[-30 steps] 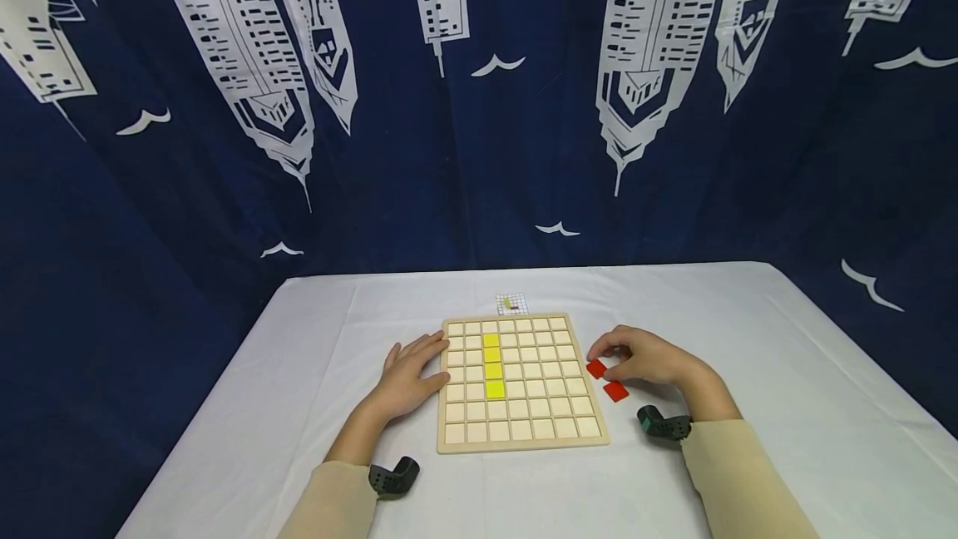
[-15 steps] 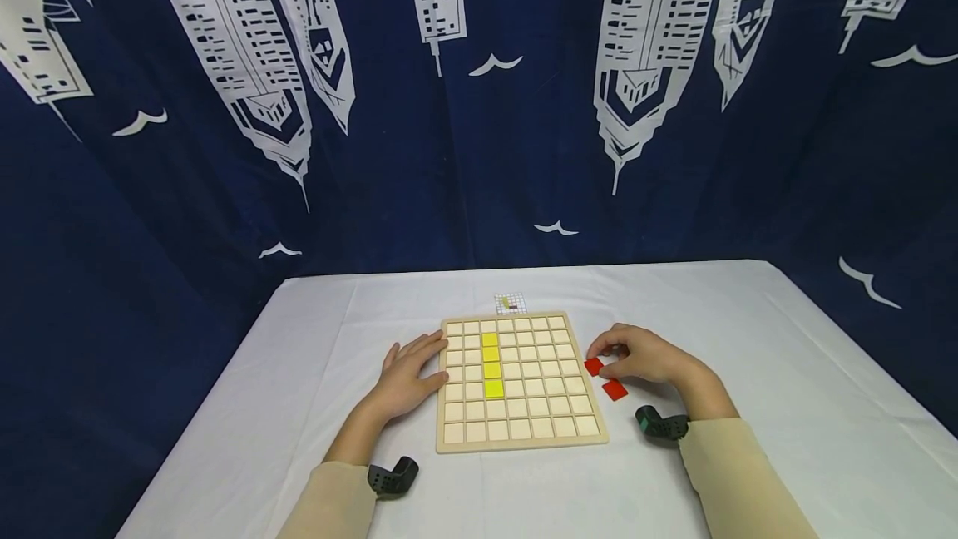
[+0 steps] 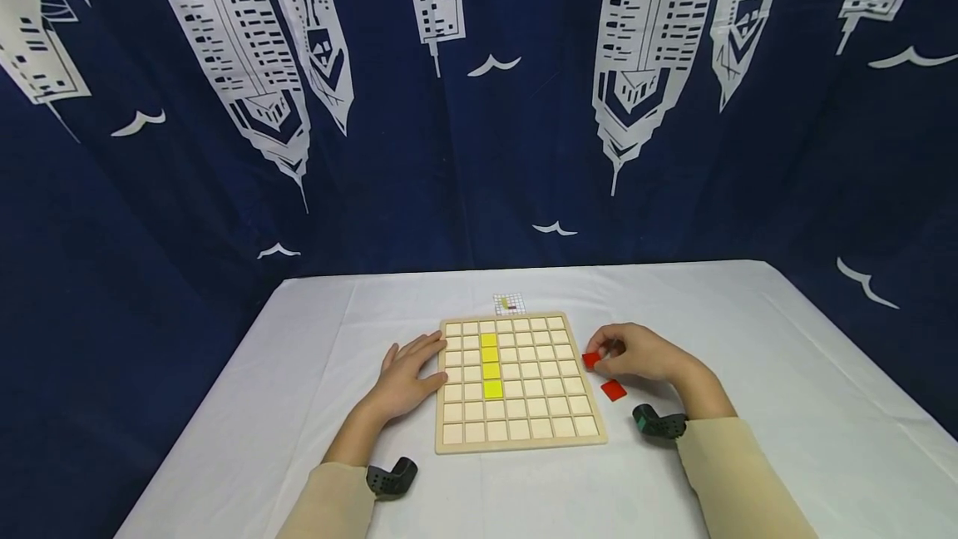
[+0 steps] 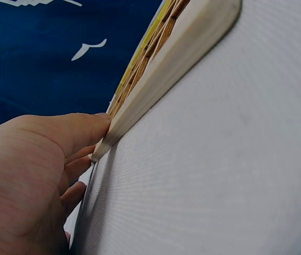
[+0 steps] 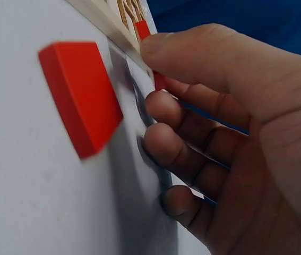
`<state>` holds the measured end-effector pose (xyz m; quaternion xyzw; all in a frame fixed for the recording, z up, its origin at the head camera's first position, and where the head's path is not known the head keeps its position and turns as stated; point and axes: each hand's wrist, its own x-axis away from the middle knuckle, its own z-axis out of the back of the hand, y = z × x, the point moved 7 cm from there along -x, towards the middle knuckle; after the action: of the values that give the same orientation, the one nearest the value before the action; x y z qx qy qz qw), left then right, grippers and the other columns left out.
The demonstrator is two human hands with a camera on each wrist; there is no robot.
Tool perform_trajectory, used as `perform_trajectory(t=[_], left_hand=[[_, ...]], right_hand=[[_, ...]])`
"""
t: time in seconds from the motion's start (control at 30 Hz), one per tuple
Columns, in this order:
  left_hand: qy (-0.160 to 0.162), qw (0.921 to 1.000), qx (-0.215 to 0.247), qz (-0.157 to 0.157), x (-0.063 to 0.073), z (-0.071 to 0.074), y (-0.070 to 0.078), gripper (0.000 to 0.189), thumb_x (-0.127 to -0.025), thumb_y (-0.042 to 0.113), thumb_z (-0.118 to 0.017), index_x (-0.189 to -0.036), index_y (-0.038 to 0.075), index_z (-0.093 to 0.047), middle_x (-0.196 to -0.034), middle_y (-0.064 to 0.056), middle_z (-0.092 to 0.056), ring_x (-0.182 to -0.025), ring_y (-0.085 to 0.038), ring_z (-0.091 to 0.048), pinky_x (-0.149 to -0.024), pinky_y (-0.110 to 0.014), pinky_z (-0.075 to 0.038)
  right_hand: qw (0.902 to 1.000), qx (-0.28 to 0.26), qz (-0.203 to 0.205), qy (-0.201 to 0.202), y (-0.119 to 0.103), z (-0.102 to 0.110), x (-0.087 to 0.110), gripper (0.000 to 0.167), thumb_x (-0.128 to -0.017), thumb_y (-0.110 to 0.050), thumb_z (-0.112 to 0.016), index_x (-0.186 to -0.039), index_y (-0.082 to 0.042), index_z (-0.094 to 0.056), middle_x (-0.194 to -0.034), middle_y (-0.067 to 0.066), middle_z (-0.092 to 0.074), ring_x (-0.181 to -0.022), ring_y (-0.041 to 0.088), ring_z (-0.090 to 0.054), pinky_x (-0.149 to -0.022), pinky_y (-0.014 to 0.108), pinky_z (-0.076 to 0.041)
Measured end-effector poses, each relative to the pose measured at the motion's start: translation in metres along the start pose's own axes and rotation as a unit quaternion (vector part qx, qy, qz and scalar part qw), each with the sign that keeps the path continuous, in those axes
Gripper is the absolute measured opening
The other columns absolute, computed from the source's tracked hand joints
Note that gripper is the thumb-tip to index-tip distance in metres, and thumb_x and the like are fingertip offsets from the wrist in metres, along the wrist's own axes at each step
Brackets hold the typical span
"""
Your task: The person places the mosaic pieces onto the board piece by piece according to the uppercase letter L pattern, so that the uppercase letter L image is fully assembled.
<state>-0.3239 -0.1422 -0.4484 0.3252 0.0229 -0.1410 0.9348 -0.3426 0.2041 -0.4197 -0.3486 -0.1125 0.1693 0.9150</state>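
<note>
A square wooden grid board (image 3: 531,407) lies on the white table, with a column of yellow tiles (image 3: 490,370) set in its cells. My left hand (image 3: 407,373) rests along the board's left edge, fingers straight, thumb and fingertips touching the frame, as the left wrist view also shows. Beside the right edge, my right hand (image 3: 639,353) pinches a red square tile (image 3: 591,360) between thumb and index finger. In the right wrist view the thumb covers much of that tile. A second red tile (image 5: 81,98) lies flat on the cloth just nearer the body.
A small printed grid card (image 3: 510,304) with a coloured pattern lies behind the board. The white-covered table (image 3: 359,306) ends at a dark blue curtain (image 3: 449,148) with white printed buildings. Dark devices (image 3: 392,478) are strapped at both wrists.
The red tile in my right fingers has tilted and come slightly up from where it lay, close to the board's edge. My left hand has stayed on the board.
</note>
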Motion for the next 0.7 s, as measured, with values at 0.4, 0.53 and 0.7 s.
perform_trajectory(t=[0.4,0.53,0.7], left_hand=[[-0.002,0.9999,0.008,-0.006,-0.001,0.002,0.000,0.055,-0.094,0.024,-0.066,-0.145,0.012,-0.052,-0.161,-0.005,-0.040,-0.153,-0.031,-0.027,-0.124,-0.061,0.003],[-0.004,0.9999,0.011,-0.005,-0.001,0.001,-0.001,0.055,-0.094,0.024,-0.066,-0.146,0.012,-0.052,-0.161,-0.004,-0.039,-0.153,-0.030,-0.027,-0.125,-0.061,0.004],[-0.005,0.9999,0.008,-0.005,0.000,0.000,-0.001,0.055,-0.094,0.025,-0.066,-0.146,0.012,-0.052,-0.161,-0.004,-0.039,-0.153,-0.030,-0.027,-0.125,-0.061,0.004]], right_hand=[[0.9979,-0.007,0.062,0.019,-0.033,-0.005,-0.008,0.020,-0.083,-0.017,-0.078,-0.101,-0.016,-0.069,-0.092,0.000,-0.063,-0.082,0.017,-0.054,-0.068,0.024,-0.047],[0.9969,0.000,0.079,0.008,-0.044,-0.015,-0.011,0.019,-0.084,-0.018,-0.079,-0.100,-0.017,-0.069,-0.088,-0.001,-0.063,-0.080,0.016,-0.055,-0.068,0.023,-0.047],[0.9954,-0.001,0.096,-0.010,-0.053,-0.028,-0.013,0.018,-0.084,-0.015,-0.077,-0.100,-0.015,-0.068,-0.086,-0.002,-0.061,-0.078,0.014,-0.055,-0.068,0.022,-0.048]])
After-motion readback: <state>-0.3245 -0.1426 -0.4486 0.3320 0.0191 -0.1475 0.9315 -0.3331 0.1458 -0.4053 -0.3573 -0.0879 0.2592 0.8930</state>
